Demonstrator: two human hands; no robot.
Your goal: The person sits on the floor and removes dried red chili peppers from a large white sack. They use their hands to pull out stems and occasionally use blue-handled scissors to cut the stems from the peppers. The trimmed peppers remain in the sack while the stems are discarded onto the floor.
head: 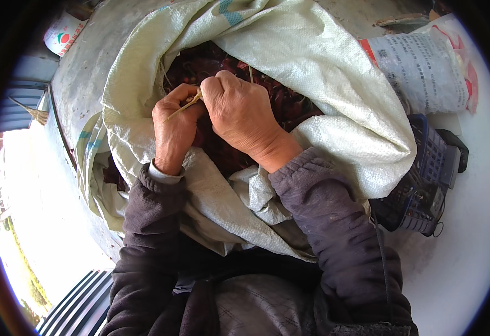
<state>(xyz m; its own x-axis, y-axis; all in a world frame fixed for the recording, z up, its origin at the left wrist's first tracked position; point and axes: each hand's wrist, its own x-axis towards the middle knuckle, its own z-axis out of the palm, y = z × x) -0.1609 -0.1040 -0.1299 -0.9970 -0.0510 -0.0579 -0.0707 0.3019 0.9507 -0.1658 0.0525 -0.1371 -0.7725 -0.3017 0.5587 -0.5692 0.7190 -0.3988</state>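
Observation:
A woven white plastic sack (346, 71) lies wide open before me, its rim rolled outward. Inside it is a mass of dark red dried pods (287, 94), apparently chilli peppers. Over the sack's mouth, my left hand (171, 122) pinches a thin yellowish straw or dry stalk (182, 108) between thumb and fingers. My right hand (241, 109) meets it at the fingertips and grips the stalk's other end, which its curled fingers hide. Both wrists rest close above the near folds of the sack.
Another woven sack (98, 180) with dark red contents stands at the left. On the right are a blue plastic basket (432, 151) and a printed plastic bag (421, 67). A white bucket (62, 35) and a broom (39, 115) are at far left, near corrugated metal sheeting (77, 304).

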